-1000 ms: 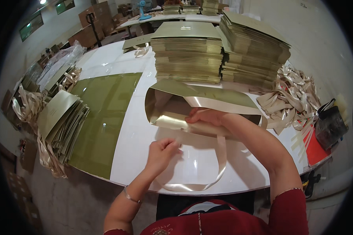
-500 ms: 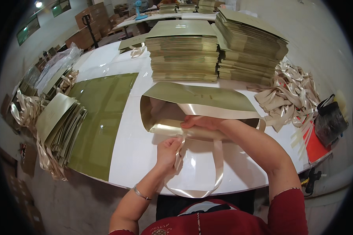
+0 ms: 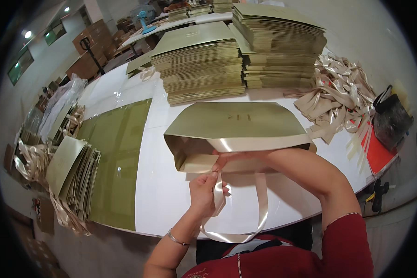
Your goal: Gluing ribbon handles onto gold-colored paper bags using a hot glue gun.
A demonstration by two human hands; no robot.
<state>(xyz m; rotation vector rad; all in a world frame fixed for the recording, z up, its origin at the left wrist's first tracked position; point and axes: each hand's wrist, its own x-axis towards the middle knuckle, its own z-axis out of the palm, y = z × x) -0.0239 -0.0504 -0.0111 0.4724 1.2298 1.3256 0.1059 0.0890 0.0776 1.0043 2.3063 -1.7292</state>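
Gold bag (image 3: 236,127): open-mouthed, flat at frame centre.
Left hand (image 3: 204,192): pinching cream ribbon (image 3: 245,231) below it.
Right hand (image 3: 229,157): fingers inside the mouth, grip unclear.
Stacks (image 3: 199,65): gold bags, top centre.

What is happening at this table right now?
A person in a red top is working on a gold paper gift bag that lies open on the white table. The left hand pinches a cream satin ribbon handle just below the bag's mouth, and the right hand reaches inside the opening. The ribbon's loop hangs over the table edge. Behind stand tall stacks of flat gold bags, and a heap of loose ribbons lies to the right.
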